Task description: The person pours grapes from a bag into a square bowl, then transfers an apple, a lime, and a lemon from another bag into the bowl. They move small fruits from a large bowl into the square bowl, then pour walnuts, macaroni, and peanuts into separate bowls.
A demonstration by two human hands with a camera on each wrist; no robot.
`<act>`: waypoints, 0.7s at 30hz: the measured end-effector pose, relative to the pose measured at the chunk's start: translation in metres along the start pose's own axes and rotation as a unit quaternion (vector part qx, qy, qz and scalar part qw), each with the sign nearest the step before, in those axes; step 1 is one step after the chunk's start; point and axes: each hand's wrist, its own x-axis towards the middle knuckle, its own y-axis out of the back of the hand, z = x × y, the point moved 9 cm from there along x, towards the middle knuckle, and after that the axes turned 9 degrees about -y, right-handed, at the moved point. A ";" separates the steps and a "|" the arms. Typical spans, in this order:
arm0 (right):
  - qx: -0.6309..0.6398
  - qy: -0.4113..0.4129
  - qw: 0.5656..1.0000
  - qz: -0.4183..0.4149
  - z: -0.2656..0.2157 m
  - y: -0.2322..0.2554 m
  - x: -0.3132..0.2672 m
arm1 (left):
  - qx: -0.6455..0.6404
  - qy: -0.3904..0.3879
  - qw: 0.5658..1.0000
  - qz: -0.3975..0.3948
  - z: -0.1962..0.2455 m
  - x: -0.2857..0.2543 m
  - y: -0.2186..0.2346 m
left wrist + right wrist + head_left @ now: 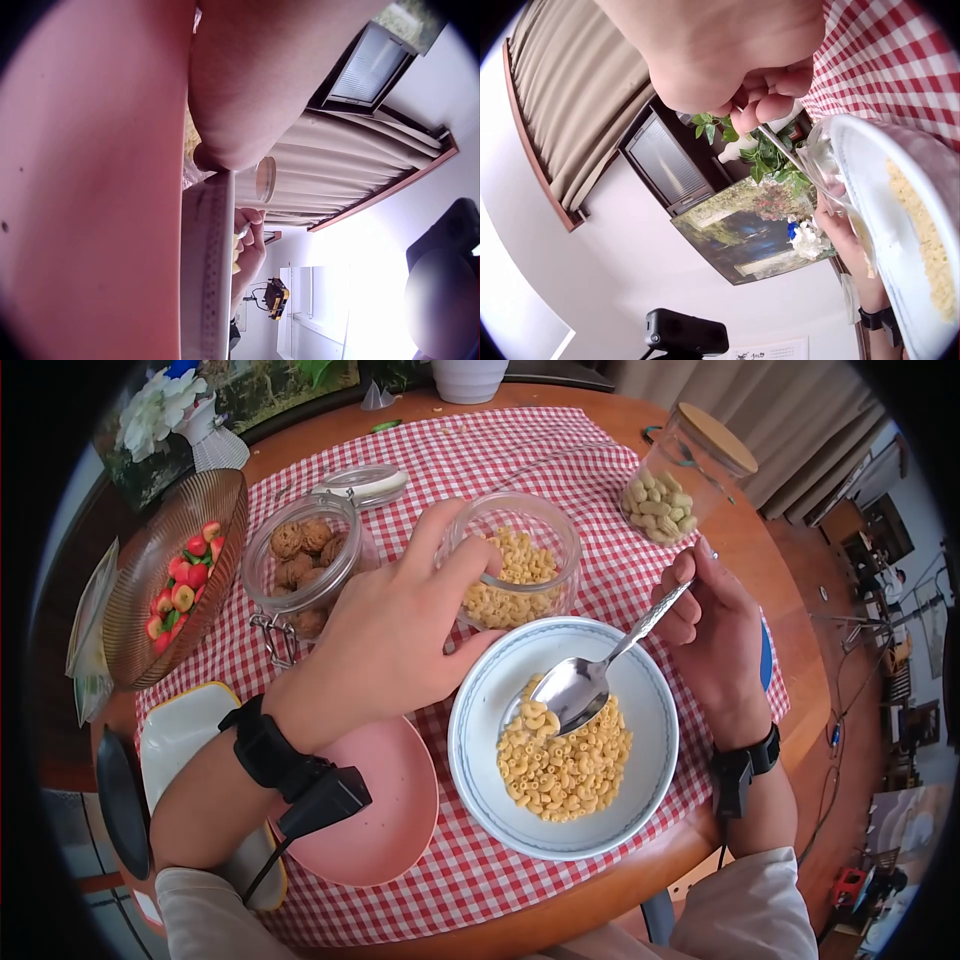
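Observation:
My right hand [722, 630] pinches the patterned handle of a metal spoon [572, 692]. The spoon slants down over a white bowl [464, 760] with a blue band, its bowl close over the elbow macaroni [565, 770] inside. A few macaroni pieces lie at the spoon's left edge. With its fingers curled at the near left side of an open glass jar [565, 540], my left hand [400, 610] holds the jar, which contains more macaroni. Its thumb is close by the bowl's far rim. In the right wrist view, the spoon handle [780, 146] emerges from the curled fingers.
A clip-lid jar of walnuts [300, 560] stands left of my left hand. Beyond it is an amber dish [130, 630] of small red fruit. A pink plate [370, 810] and a white tray [180, 730] lie near my left forearm. A peanut jar [660, 500] stands back right.

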 end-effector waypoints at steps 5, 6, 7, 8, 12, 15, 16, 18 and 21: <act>0.081 0.005 0.997 0.000 -0.002 0.006 0.001 | 0.001 0.003 1.000 -0.008 0.000 -0.001 -0.001; 0.105 0.014 0.994 0.001 -0.004 0.007 0.000 | 0.000 0.006 1.000 -0.013 0.000 0.000 -0.001; 0.104 0.014 0.995 0.000 -0.005 0.005 0.001 | 0.000 0.009 1.000 -0.017 0.000 0.000 -0.001; 0.120 0.018 0.992 0.041 -0.006 0.009 0.001 | 0.000 0.009 1.000 -0.017 0.000 0.000 -0.001; 0.103 0.029 0.987 0.123 -0.007 0.015 -0.002 | 0.011 0.003 1.000 -0.001 -0.001 -0.001 -0.001; 0.083 0.045 0.991 0.099 -0.007 0.013 -0.002 | 0.010 0.005 1.000 -0.003 0.000 0.000 0.000; 0.083 0.045 0.991 0.099 -0.007 0.015 -0.003 | 0.010 0.009 1.000 -0.010 0.000 0.000 -0.001; 0.058 0.066 0.996 0.011 -0.012 0.003 -0.004 | 0.003 0.006 1.000 -0.007 -0.001 0.000 -0.001; -0.003 0.081 0.996 -0.048 -0.014 -0.001 -0.002 | -0.005 0.007 1.000 -0.004 0.000 -0.001 0.000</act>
